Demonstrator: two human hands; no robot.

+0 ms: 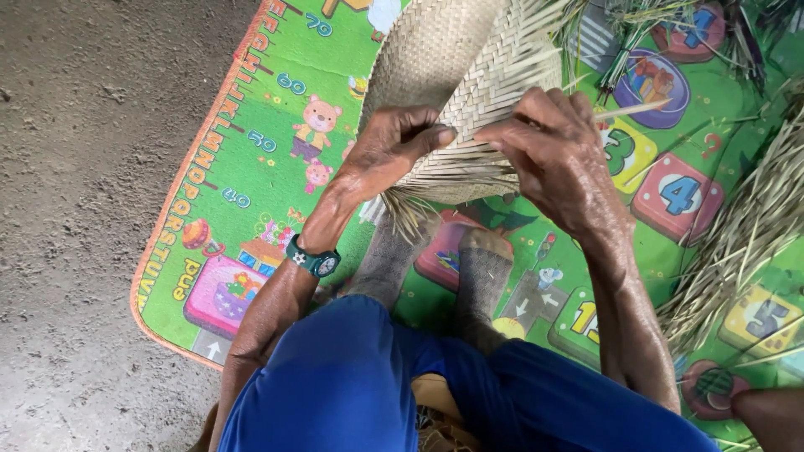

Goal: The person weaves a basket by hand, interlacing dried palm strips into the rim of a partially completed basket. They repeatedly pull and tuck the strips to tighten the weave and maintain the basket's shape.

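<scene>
Both hands' fingers clamp the woven mat edge; bare floor lies left.

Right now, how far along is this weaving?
Done: a wide panel of the woven mat is tightly plaited. In hand: the left hand and right hand pinch strips at its lower edge. Left: loose strip ends hang unwoven, and a pile of dried strips lies beside.

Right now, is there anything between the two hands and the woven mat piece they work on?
Nothing visible. The left hand and the right hand both grip the woven mat directly at its lower edge, where loose strips hang down.
</scene>
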